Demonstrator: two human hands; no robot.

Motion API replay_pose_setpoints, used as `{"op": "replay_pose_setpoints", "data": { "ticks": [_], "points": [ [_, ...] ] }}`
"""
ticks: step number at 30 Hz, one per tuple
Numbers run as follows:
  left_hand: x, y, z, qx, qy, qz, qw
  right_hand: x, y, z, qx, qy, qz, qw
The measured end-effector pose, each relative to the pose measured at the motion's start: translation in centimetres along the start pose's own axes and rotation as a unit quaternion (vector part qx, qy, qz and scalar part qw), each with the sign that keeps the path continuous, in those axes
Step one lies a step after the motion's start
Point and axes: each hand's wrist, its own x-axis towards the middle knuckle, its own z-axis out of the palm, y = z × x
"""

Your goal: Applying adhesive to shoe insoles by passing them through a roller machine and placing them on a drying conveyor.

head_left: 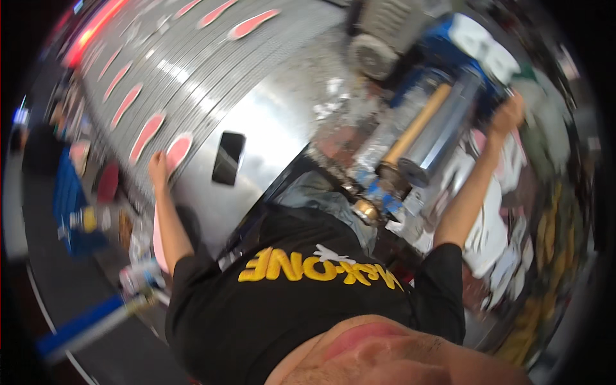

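Observation:
My left hand [158,169] is closed at the lower end of a pink insole [179,151] with a pale rim, over the metal conveyor [263,106]. Beside it lies another pink insole [147,136]. Out to the right, my right hand [509,113] is raised past the far end of a grey metal roller [443,131]. Motion blur hides its fingers, and I cannot tell whether it holds anything. White insole-shaped pieces [482,46] lie just beyond it, on a blue part of the roller machine [437,40].
A black phone [228,158] rests on the smooth metal plate. Several more pink insoles [254,24] are spread along the conveyor. A wooden-coloured roller [420,122] runs beside the grey one. White pieces [486,228] are heaped under my right arm. A motor [378,51] stands behind the rollers.

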Motion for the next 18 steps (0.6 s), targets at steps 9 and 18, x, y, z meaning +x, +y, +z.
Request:
{"op": "replay_pose_setpoints", "data": {
  "ticks": [9, 18],
  "points": [
    [0.8, 1.2, 1.4, 0.227, -0.098, 0.018, 0.969, 3.0, -7.1, -5.6, 0.029, -0.102, 0.242, 0.964],
    [-4.3, 0.6, 0.4, 0.189, -0.105, 0.030, 0.976, 8.4, -12.5, -2.2, -0.325, -0.295, 0.074, 0.895]
  ]
}}
